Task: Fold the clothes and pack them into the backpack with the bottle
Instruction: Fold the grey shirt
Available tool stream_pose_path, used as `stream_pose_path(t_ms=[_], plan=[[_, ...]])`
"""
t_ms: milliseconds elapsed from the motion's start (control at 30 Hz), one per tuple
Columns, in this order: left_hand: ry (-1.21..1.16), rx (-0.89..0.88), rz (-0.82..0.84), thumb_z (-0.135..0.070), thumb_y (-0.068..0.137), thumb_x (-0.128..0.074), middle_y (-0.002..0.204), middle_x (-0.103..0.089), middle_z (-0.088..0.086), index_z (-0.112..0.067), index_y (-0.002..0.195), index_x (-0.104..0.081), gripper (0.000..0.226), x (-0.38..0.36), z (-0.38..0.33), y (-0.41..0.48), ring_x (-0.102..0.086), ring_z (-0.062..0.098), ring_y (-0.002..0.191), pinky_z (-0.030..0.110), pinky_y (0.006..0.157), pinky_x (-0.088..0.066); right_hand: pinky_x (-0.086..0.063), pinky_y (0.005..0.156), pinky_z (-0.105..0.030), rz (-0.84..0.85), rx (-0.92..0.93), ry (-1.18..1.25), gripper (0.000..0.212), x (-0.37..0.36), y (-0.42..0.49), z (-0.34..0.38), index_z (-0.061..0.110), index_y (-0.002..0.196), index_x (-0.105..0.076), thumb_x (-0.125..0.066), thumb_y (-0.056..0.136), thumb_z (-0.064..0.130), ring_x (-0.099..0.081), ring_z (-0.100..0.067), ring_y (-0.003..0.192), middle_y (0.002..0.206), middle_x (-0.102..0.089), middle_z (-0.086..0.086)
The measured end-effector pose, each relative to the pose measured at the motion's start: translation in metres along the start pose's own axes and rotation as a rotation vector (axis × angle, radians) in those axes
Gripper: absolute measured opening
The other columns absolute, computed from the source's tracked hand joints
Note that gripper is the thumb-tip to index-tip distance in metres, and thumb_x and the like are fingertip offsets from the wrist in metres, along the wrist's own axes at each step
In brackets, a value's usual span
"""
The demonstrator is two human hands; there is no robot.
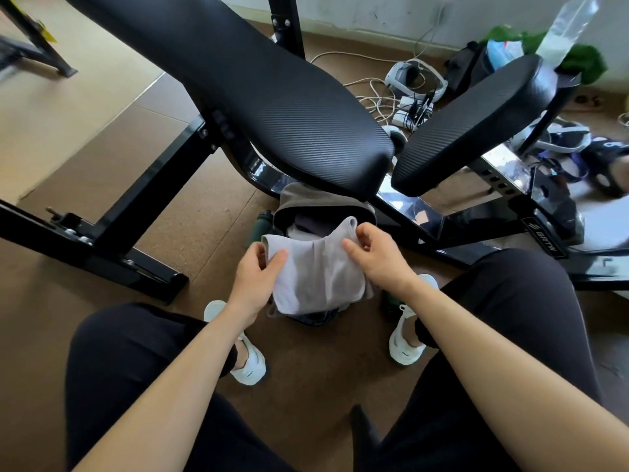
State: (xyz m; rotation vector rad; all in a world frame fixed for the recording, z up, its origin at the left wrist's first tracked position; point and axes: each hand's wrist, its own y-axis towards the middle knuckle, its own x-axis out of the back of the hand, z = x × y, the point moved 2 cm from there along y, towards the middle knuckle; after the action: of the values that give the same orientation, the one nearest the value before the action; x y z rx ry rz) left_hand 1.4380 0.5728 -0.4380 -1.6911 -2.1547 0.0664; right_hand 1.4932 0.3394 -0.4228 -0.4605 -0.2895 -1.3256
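Note:
A folded light grey garment (pixel 316 267) lies over the mouth of an open backpack (pixel 308 202) that stands on the floor between my feet. My left hand (pixel 255 277) grips the garment's left edge. My right hand (pixel 377 257) pinches its upper right corner. Inside the backpack, behind the grey cloth, darker and white fabric (pixel 306 226) shows. A dark green bottle (pixel 260 224) stands at the backpack's left side, mostly hidden by it. The backpack's lower part (pixel 313 318) is dark and peeks out under the garment.
A black weight bench (pixel 272 97) with padded back and seat (pixel 476 124) rises right behind the backpack, its steel frame (pixel 112 240) spread over the brown floor. Cables, headsets (pixel 415 80) and bags lie at the back right. My knees flank the backpack.

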Motion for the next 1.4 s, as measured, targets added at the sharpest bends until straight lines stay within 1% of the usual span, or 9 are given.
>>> stream_pose_path(t_ms=[133, 400, 533, 667, 767, 900, 1000, 1200, 1400], plan=[[-0.123, 0.012, 0.165, -0.019, 0.099, -0.066, 0.112, -0.074, -0.003, -0.024, 0.117, -0.064, 0.019, -0.015, -0.007, -0.008, -0.070, 0.010, 0.103, 0.026, 0.084, -0.056, -0.050, 0.079, -0.049, 0.147, 0.089, 0.019, 0.027, -0.017, -0.010, 0.008, 0.002, 0.099, -0.057, -0.063, 0.098, 0.029, -0.060, -0.035, 0.084, 0.094, -0.063, -0.024], [-0.259, 0.149, 0.430, -0.028, 0.104, -0.053, 0.107, -0.067, 0.019, -0.007, 0.119, -0.052, 0.027, -0.027, -0.012, -0.016, -0.072, 0.028, 0.084, 0.035, 0.065, -0.060, -0.042, 0.068, -0.029, 0.284, 0.111, 0.105, 0.026, -0.031, -0.019, 0.011, 0.012, 0.103, -0.055, -0.065, 0.097, 0.034, -0.048, -0.007, 0.072, 0.082, -0.055, -0.004], [-0.330, 0.174, 0.561, -0.039, 0.096, -0.045, 0.113, -0.065, 0.019, -0.009, 0.127, -0.051, 0.043, -0.027, -0.014, -0.018, -0.070, 0.038, 0.090, 0.039, 0.076, -0.061, -0.050, 0.073, -0.032, 0.254, 0.105, -0.042, 0.047, -0.029, -0.017, 0.007, 0.020, 0.103, -0.053, -0.077, 0.081, 0.053, -0.058, -0.014, 0.081, 0.095, -0.061, -0.005], [-0.348, 0.156, 0.676, -0.036, 0.098, -0.042, 0.119, -0.067, 0.017, -0.020, 0.137, -0.051, 0.043, -0.028, -0.017, -0.022, -0.070, 0.043, 0.105, 0.041, 0.087, -0.058, -0.046, 0.066, -0.021, 0.201, 0.069, -0.054, 0.044, -0.029, -0.016, 0.005, 0.015, 0.101, -0.055, -0.080, 0.081, 0.044, -0.057, -0.011, 0.076, 0.093, -0.063, -0.006], [-0.269, 0.097, 0.606, -0.031, 0.097, -0.044, 0.116, -0.069, 0.016, -0.024, 0.137, -0.056, 0.042, -0.024, -0.016, -0.018, -0.073, 0.040, 0.100, 0.037, 0.081, -0.059, -0.047, 0.072, -0.034, 0.175, -0.019, 0.110, 0.029, -0.027, -0.012, 0.001, 0.006, 0.099, -0.060, -0.073, 0.084, 0.026, -0.055, -0.012, 0.077, 0.090, -0.062, -0.014], [-0.182, 0.088, 0.148, -0.020, 0.102, -0.049, 0.094, -0.067, 0.012, -0.020, 0.113, -0.069, 0.022, -0.012, -0.012, 0.000, -0.072, 0.024, 0.073, 0.026, 0.058, -0.052, -0.048, 0.080, -0.036, 0.172, -0.156, 0.323, 0.023, -0.021, -0.008, 0.002, 0.000, 0.102, -0.062, -0.070, 0.088, 0.017, -0.059, -0.016, 0.085, 0.091, -0.062, -0.007], [-0.205, 0.173, -0.047, -0.027, 0.100, -0.056, 0.100, -0.067, 0.013, -0.019, 0.107, -0.069, 0.016, -0.003, -0.001, 0.008, -0.066, 0.024, 0.083, 0.033, 0.068, -0.052, -0.051, 0.082, -0.036, 0.281, -0.237, 0.601, 0.010, -0.014, -0.009, 0.011, 0.009, 0.102, -0.064, -0.066, 0.093, 0.013, -0.065, -0.019, 0.089, 0.096, -0.067, -0.006], [-0.446, 0.254, 0.252, -0.053, 0.101, -0.045, 0.120, -0.075, -0.001, -0.026, 0.132, -0.063, 0.045, -0.010, -0.016, -0.011, -0.071, 0.016, 0.110, 0.037, 0.094, -0.054, -0.056, 0.086, -0.043, 0.244, -0.335, 0.802, 0.004, -0.004, -0.004, 0.011, 0.014, 0.099, -0.065, -0.062, 0.097, 0.016, -0.069, -0.025, 0.095, 0.101, -0.072, -0.005], [-0.137, 0.192, 0.315, -0.041, 0.067, -0.089, 0.121, -0.073, 0.000, -0.026, 0.130, -0.061, 0.071, -0.014, -0.004, -0.006, -0.069, 0.023, 0.113, 0.046, 0.098, -0.056, -0.052, 0.101, -0.056, 0.182, -0.411, 0.587, 0.040, -0.010, -0.004, -0.002, 0.013, 0.111, -0.070, -0.081, 0.080, 0.036, -0.071, -0.029, 0.107, 0.111, -0.076, -0.006]])
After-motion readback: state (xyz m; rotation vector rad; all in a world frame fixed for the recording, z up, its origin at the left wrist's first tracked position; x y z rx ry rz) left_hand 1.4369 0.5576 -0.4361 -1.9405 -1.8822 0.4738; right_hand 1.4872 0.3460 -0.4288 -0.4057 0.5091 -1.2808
